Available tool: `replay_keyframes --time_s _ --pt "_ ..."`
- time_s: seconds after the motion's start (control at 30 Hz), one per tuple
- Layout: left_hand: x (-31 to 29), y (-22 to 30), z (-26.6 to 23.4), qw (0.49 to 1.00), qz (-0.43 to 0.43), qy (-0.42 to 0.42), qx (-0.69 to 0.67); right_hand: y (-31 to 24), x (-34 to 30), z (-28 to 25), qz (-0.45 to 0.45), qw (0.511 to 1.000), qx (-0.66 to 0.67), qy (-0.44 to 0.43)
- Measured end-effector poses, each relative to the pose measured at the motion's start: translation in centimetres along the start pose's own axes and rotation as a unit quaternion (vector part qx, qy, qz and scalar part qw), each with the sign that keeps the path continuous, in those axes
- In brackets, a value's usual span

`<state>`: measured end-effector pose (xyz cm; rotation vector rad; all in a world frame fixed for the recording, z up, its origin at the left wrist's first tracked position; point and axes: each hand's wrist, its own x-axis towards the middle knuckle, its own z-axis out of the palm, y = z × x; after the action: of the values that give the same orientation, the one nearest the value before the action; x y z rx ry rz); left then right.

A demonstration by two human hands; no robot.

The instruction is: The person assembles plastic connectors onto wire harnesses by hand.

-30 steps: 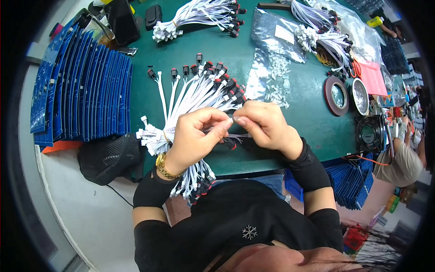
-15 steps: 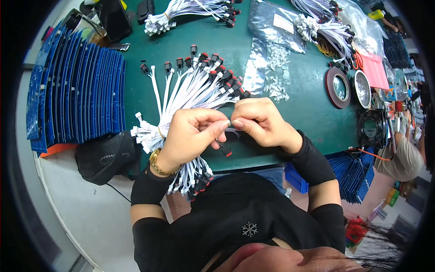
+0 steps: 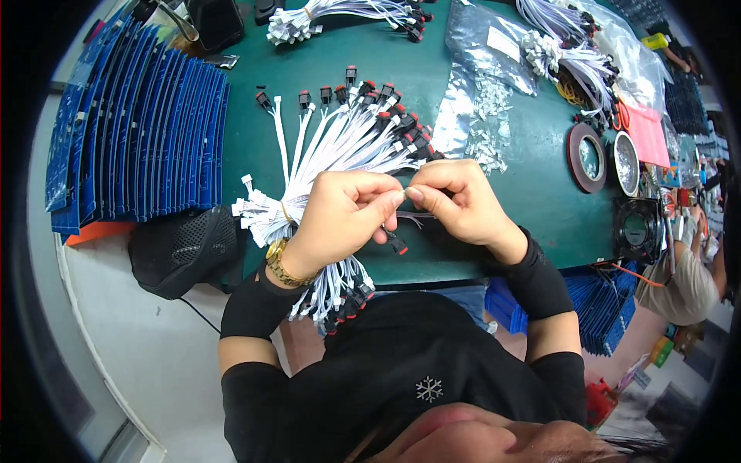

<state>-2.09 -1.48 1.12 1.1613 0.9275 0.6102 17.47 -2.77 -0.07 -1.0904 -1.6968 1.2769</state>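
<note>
My left hand (image 3: 340, 220) and my right hand (image 3: 461, 202) meet tip to tip over the near edge of the table, both closed in a pinch. From under my left fingers hangs a black push-button switch (image 3: 397, 244) with a red button, on a wire mostly hidden by the hand. A tiny pale piece shows where the fingertips meet; what my right fingers grip is too small to make out. Behind and beside my left hand lies a banded bundle of white cables (image 3: 328, 154) with black-and-red switches at one end and white plugs at the other.
Blue circuit boards (image 3: 147, 131) stand in a row at the left, by a black mesh bag (image 3: 185, 251). Small clear-white connector pieces (image 3: 488, 123) lie near a plastic bag (image 3: 494, 46). Rightward are a tape roll (image 3: 587, 158), a metal bowl (image 3: 626, 163) and a black fan (image 3: 639, 228).
The whole view has shifted slightly, so the table things appear farther right and up. Both hands keep their pinch, fingertips together, and the switch still hangs below the left one.
</note>
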Motion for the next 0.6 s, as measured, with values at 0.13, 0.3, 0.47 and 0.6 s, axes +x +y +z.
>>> replay_keyframes --time_s 0.13,0.3,0.47,0.6 --pt "0.0 0.2 -0.7 0.999 0.003 -0.032 -0.016 0.0 0.0 0.2 0.045 0.993 0.107 -0.013" --pt "0.3 -0.3 -0.2 1.0 -0.003 -0.022 -0.013 -0.2 -0.3 0.0 0.012 1.0 -0.024 0.011" --pt "0.2 0.0 -0.2 0.999 -0.01 -0.036 0.005 0.8 -0.2 -0.3 -0.007 0.997 0.072 -0.021" --pt "0.0 0.2 -0.2 1.0 -0.001 -0.027 -0.01 0.5 0.1 -0.7 0.047 0.979 0.188 -0.069"
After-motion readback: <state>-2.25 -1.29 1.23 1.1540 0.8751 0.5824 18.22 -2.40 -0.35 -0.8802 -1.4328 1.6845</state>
